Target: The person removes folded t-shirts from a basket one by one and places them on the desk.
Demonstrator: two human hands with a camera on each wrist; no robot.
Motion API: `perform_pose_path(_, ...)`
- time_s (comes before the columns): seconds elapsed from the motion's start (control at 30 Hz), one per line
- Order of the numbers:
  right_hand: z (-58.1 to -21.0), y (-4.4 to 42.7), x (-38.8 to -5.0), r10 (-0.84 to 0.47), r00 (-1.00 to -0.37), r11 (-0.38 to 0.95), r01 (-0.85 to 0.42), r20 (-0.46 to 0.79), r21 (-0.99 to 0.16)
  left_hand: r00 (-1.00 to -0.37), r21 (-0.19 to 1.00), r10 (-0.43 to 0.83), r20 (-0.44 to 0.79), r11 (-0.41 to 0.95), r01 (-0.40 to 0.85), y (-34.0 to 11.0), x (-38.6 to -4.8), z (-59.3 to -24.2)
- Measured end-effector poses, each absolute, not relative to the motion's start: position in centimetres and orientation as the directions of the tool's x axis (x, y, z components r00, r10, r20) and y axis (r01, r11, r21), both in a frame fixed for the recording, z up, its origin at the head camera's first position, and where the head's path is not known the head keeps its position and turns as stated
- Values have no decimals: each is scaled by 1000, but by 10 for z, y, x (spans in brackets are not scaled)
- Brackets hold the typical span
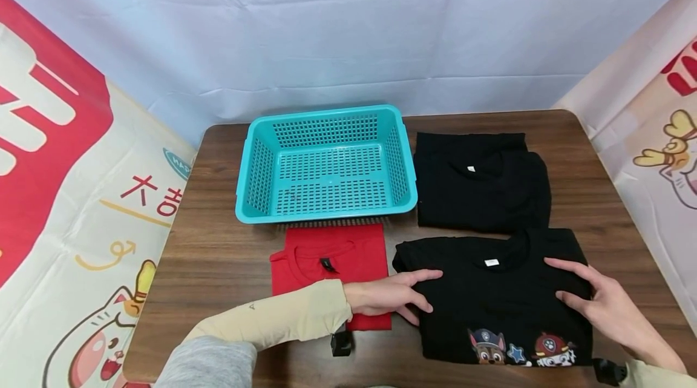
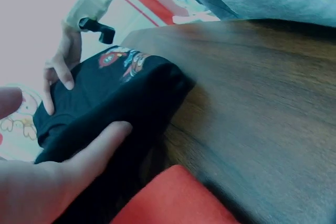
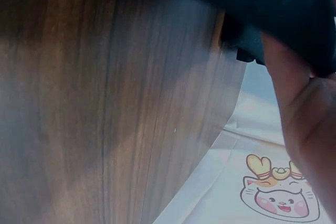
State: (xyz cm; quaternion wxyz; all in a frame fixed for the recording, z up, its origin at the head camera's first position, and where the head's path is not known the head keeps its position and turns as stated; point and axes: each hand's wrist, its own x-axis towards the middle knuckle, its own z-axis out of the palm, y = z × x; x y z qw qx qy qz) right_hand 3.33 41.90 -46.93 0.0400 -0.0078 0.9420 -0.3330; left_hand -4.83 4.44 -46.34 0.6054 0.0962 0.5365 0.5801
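A folded black T-shirt (image 1: 506, 297) with cartoon dogs printed near its lower edge lies at the front right. My left hand (image 1: 389, 297) holds its left side, fingers on top; the left wrist view shows the thumb (image 2: 102, 148) against the folded side. My right hand (image 1: 610, 303) holds the opposite side, with two digits spread over the top. Dark cloth hides part of that hand (image 3: 310, 108) in the right wrist view. Beside the left forearm is a folded red T-shirt (image 1: 332, 255), partly covered by the sleeve.
Behind the red shirt stands a turquoise plastic basket (image 1: 327, 217) with slotted walls. Another folded black T-shirt (image 1: 481, 188) lies to its right, just behind the printed one. All are on a brown wooden table (image 1: 207, 236), with white cloth (image 1: 348, 31) hanging behind.
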Motion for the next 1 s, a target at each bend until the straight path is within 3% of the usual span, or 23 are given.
perform_pose_path(0.43, -476, 427, 30, -38, -986, 801, 66, -161, -594, -238, 680, 757, -609, 343, -648, 50, -52, -470)
perform_pose_path(1.0, -485, 427, 24, -19, -977, 843, 97, -210, -529, -282, 682, 718, -636, 353, -641, 51, -55, -468)
